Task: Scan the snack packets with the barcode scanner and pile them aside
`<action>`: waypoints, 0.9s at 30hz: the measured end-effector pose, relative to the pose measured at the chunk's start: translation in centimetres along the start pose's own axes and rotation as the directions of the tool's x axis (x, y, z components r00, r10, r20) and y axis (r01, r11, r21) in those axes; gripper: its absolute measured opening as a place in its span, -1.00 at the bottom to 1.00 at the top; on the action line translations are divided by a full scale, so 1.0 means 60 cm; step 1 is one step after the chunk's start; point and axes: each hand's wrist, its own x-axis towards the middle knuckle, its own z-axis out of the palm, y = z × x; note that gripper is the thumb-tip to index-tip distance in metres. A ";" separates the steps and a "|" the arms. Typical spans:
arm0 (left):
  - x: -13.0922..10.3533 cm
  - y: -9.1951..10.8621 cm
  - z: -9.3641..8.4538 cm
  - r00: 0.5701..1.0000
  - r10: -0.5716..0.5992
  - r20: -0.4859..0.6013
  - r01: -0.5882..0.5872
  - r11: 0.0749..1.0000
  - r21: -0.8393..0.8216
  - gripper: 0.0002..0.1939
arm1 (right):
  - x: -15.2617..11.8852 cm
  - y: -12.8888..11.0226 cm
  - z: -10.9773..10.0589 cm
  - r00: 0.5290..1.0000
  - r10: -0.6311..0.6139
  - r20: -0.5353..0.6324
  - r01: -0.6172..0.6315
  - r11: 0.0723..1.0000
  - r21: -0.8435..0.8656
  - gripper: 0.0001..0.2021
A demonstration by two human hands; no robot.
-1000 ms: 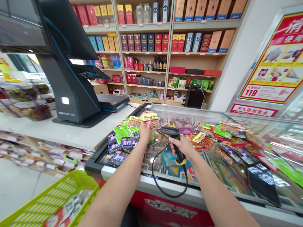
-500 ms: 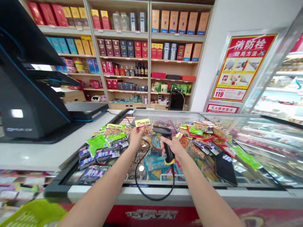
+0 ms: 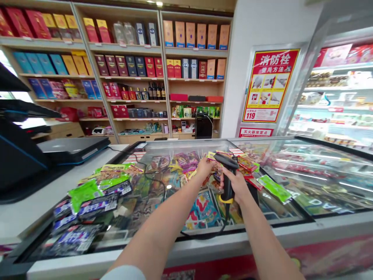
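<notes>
My right hand (image 3: 236, 182) is wrapped round the grip of a black barcode scanner (image 3: 227, 189) with a yellow band at its base. The scanner head points left, and its cable drops onto the freezer's glass top. Beside it, my left hand (image 3: 204, 168) pinches a yellow-topped snack packet (image 3: 211, 155), partly hidden behind the fingers and the scanner. Red and green snack packets (image 3: 247, 163) lie just past my right hand. At the left, a second pile holds bright green packets (image 3: 85, 194) and dark purple packets (image 3: 97, 206).
Under both piles is a glass-topped chest freezer (image 3: 271, 229) with packaged goods inside. A lone green packet (image 3: 274, 187) lies on the right. Left stands a counter (image 3: 17, 216) with a black weighing scale (image 3: 74, 149). Shelves of boxed bottles (image 3: 128, 66) line the back.
My view has turned to the right. My left hand has carried the yellow-topped packet from the left side to the right pile. The scanner has moved right with my right hand.
</notes>
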 end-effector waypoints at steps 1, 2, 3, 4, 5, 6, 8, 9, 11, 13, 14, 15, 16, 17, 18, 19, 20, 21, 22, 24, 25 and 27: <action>-0.005 0.008 0.003 1.000 -0.007 0.022 0.005 0.997 0.083 -0.75 | 0.000 0.000 -0.004 1.000 0.004 -0.001 -0.004 1.000 -0.002 -0.64; -0.011 0.013 0.005 1.000 -0.015 0.027 0.011 0.987 0.162 -0.69 | -0.001 0.000 -0.007 1.000 0.006 0.003 -0.006 1.000 -0.002 -0.64; -0.018 0.017 0.006 1.000 -0.017 0.011 0.014 0.973 0.229 -0.61 | -0.001 0.001 -0.009 1.000 0.011 0.010 -0.011 1.000 0.001 -0.64; -0.025 0.018 0.005 1.000 -0.012 -0.018 0.017 0.960 0.279 -0.53 | -0.001 0.002 -0.010 1.000 0.021 0.019 -0.021 1.000 0.003 -0.63; -0.031 0.017 0.004 0.999 -0.004 -0.053 0.020 0.950 0.312 -0.46 | -0.001 0.004 -0.012 0.999 0.035 0.026 -0.035 0.999 0.005 -0.63; -0.036 0.015 0.002 0.997 0.008 -0.083 0.019 0.944 0.329 -0.42 | 0.000 0.006 -0.013 0.998 0.048 0.031 -0.048 0.999 0.007 -0.63; -0.043 0.005 -0.007 0.993 0.022 -0.114 0.017 0.944 0.329 -0.42 | 0.001 0.011 -0.011 0.997 0.068 0.030 -0.068 0.998 0.011 -0.62; -0.045 -0.001 -0.014 0.992 0.024 -0.122 0.016 0.947 0.320 -0.46 | 0.001 0.013 -0.009 0.997 0.071 0.032 -0.071 0.997 0.010 -0.62; -0.046 -0.017 -0.037 0.989 0.013 -0.147 0.032 0.953 0.300 -0.53 | -0.001 0.018 0.003 0.998 0.057 0.036 -0.057 0.998 0.012 -0.63; -0.046 -0.035 -0.074 0.983 -0.016 -0.182 0.069 0.956 0.284 -0.55 | -0.006 0.022 0.024 0.998 0.043 0.056 -0.044 0.999 0.015 -0.63; -0.047 -0.045 -0.098 0.979 -0.034 -0.203 0.091 0.955 0.281 -0.55 | -0.010 0.024 0.038 0.996 0.043 0.074 -0.044 0.999 0.012 -0.64; -0.050 -0.057 -0.125 0.973 -0.054 -0.222 0.118 0.952 0.283 -0.55 | -0.014 0.027 0.054 0.994 0.048 0.097 -0.049 0.999 0.005 -0.64; -0.055 -0.070 -0.157 0.968 -0.072 -0.240 0.143 0.946 0.291 -0.56 | -0.019 0.031 0.071 0.990 0.057 0.126 -0.057 0.998 -0.007 -0.65; -0.063 -0.084 -0.191 0.963 -0.089 -0.256 0.168 0.936 0.308 -0.56 | -0.023 0.037 0.089 0.985 0.067 0.157 -0.065 0.998 -0.021 -0.65; -0.073 -0.099 -0.228 0.957 -0.107 -0.270 0.197 0.922 0.334 -0.56 | -0.029 0.043 0.108 0.978 0.078 0.192 -0.073 0.997 -0.035 -0.65; -0.085 -0.115 -0.266 0.951 -0.119 -0.285 0.223 0.903 0.367 -0.57 | -0.034 0.051 0.126 0.969 0.090 0.232 -0.082 0.996 -0.047 -0.65; -0.100 -0.131 -0.305 0.945 -0.133 -0.297 0.252 0.878 0.406 -0.58 | -0.040 0.059 0.145 0.956 0.105 0.275 -0.093 0.994 -0.056 -0.65; -0.117 -0.148 -0.343 0.941 -0.146 -0.304 0.277 0.850 0.449 -0.58 | -0.045 0.069 0.162 0.939 0.124 0.320 -0.109 0.992 -0.065 -0.65; -0.135 -0.165 -0.380 0.935 -0.161 -0.317 0.306 0.818 0.487 -0.57 | -0.052 0.078 0.179 0.920 0.145 0.365 -0.126 0.989 -0.077 -0.64; -0.173 -0.195 -0.445 0.914 -0.202 -0.351 0.378 0.735 0.562 -0.49 | -0.065 0.096 0.211 0.882 0.191 0.431 -0.156 0.981 -0.115 -0.62; -0.192 -0.209 -0.472 0.895 -0.222 -0.386 0.426 0.680 0.597 -0.45 | -0.072 0.103 0.225 0.867 0.213 0.450 -0.169 0.976 -0.138 -0.61; -0.224 -0.234 -0.512 0.861 -0.240 -0.448 0.499 0.566 0.656 -0.39 | -0.085 0.113 0.252 0.852 0.240 0.466 -0.181 0.969 -0.168 -0.60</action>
